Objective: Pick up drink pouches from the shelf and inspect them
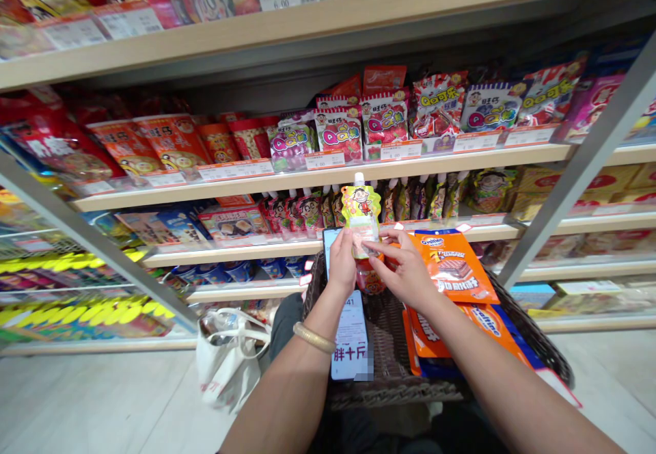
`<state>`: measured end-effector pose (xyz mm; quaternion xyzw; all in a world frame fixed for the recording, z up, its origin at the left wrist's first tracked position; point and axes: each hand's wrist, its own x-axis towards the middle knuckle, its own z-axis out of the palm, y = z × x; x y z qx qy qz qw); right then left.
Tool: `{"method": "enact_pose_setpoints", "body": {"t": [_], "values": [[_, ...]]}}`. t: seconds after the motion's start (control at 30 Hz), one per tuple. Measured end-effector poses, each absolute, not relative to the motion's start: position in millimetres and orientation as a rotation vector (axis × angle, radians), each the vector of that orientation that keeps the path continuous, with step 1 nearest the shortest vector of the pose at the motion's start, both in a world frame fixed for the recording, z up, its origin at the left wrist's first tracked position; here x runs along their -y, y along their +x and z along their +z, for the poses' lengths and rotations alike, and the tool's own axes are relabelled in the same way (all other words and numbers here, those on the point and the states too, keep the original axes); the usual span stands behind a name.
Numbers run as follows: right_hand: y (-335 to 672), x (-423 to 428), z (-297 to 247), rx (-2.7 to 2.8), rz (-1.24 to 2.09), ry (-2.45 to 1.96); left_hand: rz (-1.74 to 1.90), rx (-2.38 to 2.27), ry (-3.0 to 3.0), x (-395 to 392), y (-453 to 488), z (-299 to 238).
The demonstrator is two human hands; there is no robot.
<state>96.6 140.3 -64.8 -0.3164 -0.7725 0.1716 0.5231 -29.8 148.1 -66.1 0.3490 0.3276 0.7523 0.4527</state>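
Observation:
A yellow-green spouted drink pouch (361, 215) with a white cap and a cartoon figure stands upright between my hands, above the basket. My left hand (342, 262) grips its lower left edge, thumb on the front. At the lower right, my right hand (404, 266) also holds it, a fingertip resting against the printed front; some fingers are partly hidden. Beneath them is a dark wicker basket (441, 391). Inside it, a phone (349, 338) with a lit screen lies at the left, and orange Ovaltine packs (456, 266) lie at the right. A reddish package (370, 280) is partly covered below the pouch.
Ahead, a shelf (287, 179) bears QQ candy bags (338, 132). On the level below stand several similar spouted pouches (311, 211). Grey posts (579, 160) slant at both sides. A white tote bag (230, 358) rests on the floor (158, 399) at left.

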Motion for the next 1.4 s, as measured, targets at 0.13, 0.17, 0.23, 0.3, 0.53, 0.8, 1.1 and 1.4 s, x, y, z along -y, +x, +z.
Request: {"method": "enact_pose_setpoints", "body": {"t": [0.13, 0.17, 0.23, 0.3, 0.53, 0.8, 1.1, 1.4], "values": [[96.6, -140.9, -66.3, 1.849, 0.411, -0.749, 1.859, -0.826, 0.870, -147.2, -29.4, -63.7], [96.7, -141.2, -66.7, 1.853, 0.411, -0.748, 1.856, -0.828, 0.869, -146.9, -29.4, -63.5], [96.9, -141.8, -67.3, 1.860, 0.411, -0.749, 1.852, -0.827, 0.865, -146.4, -29.5, -63.7], [97.0, -142.0, -67.3, 1.864, 0.410, -0.753, 1.851, -0.825, 0.867, -146.4, -29.8, -64.6], [97.0, -140.8, -64.7, 1.859, 0.403, -0.755, 1.825, -0.843, 0.901, -148.8, -32.2, -68.8], [96.2, -140.9, -65.4, 1.847, 0.402, -0.761, 1.839, -0.862, 0.959, -150.6, -34.1, -72.6], [96.6, -140.6, -64.5, 1.843, 0.401, -0.769, 1.846, -0.869, 0.931, -151.1, -34.3, -72.4], [96.2, -140.8, -65.1, 1.850, 0.401, -0.759, 1.830, -0.819, 0.952, -150.2, -34.3, -72.5]]}}
